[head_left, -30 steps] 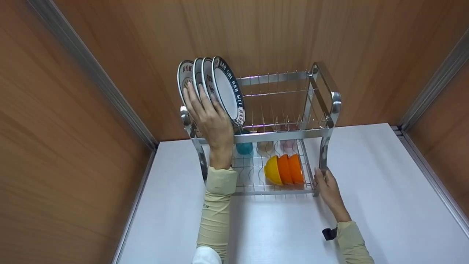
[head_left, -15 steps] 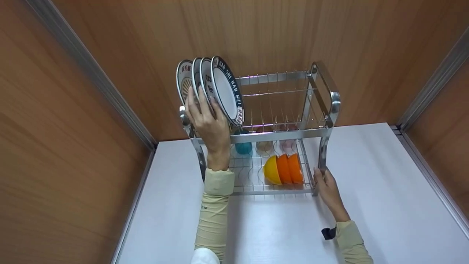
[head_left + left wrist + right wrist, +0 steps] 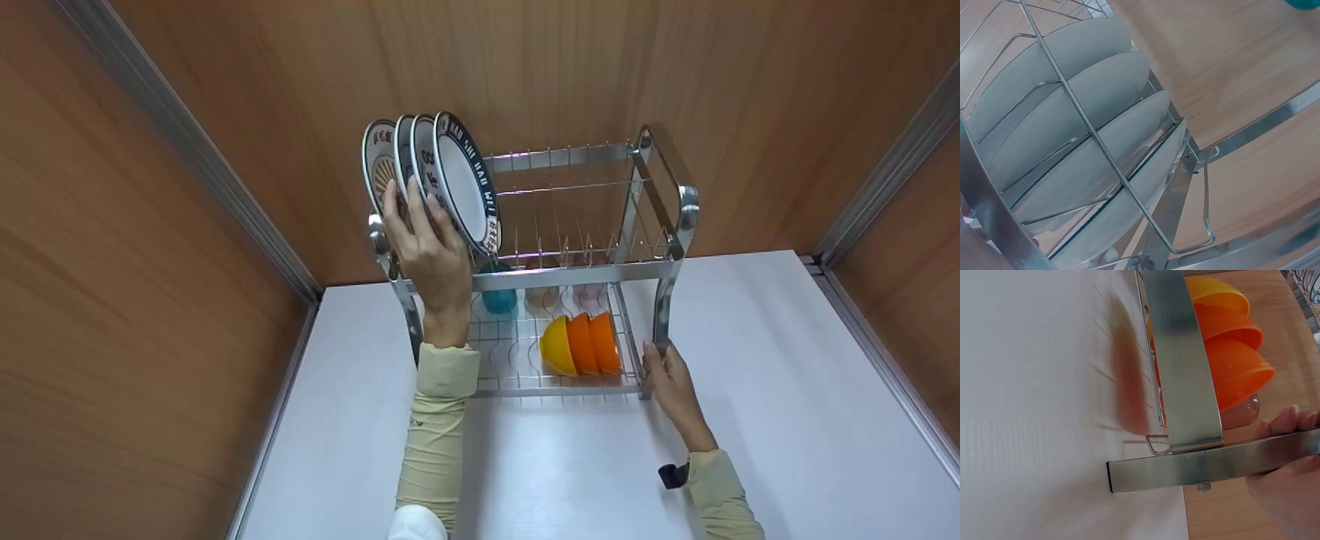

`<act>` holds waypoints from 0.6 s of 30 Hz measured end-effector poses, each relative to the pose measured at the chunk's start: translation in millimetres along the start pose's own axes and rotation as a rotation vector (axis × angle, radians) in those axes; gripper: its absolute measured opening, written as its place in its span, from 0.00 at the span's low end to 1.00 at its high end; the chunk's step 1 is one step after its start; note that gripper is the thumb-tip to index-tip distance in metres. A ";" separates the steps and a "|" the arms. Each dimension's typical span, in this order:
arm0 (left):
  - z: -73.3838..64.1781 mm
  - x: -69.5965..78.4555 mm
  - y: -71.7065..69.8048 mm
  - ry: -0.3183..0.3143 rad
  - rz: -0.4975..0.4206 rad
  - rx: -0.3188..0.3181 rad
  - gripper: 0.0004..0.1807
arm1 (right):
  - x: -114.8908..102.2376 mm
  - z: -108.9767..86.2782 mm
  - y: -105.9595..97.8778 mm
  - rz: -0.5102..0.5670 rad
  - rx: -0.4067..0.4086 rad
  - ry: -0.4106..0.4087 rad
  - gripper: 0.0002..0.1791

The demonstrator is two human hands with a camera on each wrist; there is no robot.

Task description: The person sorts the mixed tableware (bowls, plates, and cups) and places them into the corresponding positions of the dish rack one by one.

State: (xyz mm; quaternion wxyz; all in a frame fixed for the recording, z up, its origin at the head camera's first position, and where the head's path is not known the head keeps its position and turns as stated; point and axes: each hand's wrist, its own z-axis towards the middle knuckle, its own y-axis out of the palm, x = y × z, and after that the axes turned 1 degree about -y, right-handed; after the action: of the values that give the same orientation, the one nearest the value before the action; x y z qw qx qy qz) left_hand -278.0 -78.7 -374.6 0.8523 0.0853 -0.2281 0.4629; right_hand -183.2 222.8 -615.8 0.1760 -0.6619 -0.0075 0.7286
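Note:
Several white plates with dark patterned rims (image 3: 465,191) lean upright side by side at the left end of the upper tier of a metal dish rack (image 3: 570,279). My left hand (image 3: 435,262) reaches over the front rail, its extended fingers touching the lower front edges of the plates. In the left wrist view, the undersides of the plates (image 3: 1067,95) show behind the wires; the hand is mostly hidden behind the rail. My right hand (image 3: 675,386) grips the front right leg of the rack. The right wrist view shows fingers and thumb around that leg (image 3: 1230,464).
On the lower tier, one yellow and two orange bowls (image 3: 581,345) lie nested on their sides. Behind them stand a teal cup (image 3: 499,300), a brownish cup (image 3: 542,298) and a pink cup (image 3: 590,296). Wood-grain panels (image 3: 525,67) enclose the white tabletop (image 3: 555,465).
My left hand has drawn back slightly down the plates, its fingertips now lower on them. The plates stay almost where they were. My right hand keeps its hold on the rack leg.

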 end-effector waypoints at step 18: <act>-12.7 2.2 -20.8 0.052 0.051 0.018 0.26 | -0.8 -1.5 -1.8 0.018 -0.011 0.023 0.18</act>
State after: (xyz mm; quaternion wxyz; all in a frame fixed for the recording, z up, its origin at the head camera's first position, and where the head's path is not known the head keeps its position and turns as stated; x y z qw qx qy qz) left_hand -255.8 -84.0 -383.3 0.8452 0.0751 -0.2038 0.4884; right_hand -181.3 223.9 -614.7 0.1660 -0.6714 -0.0036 0.7223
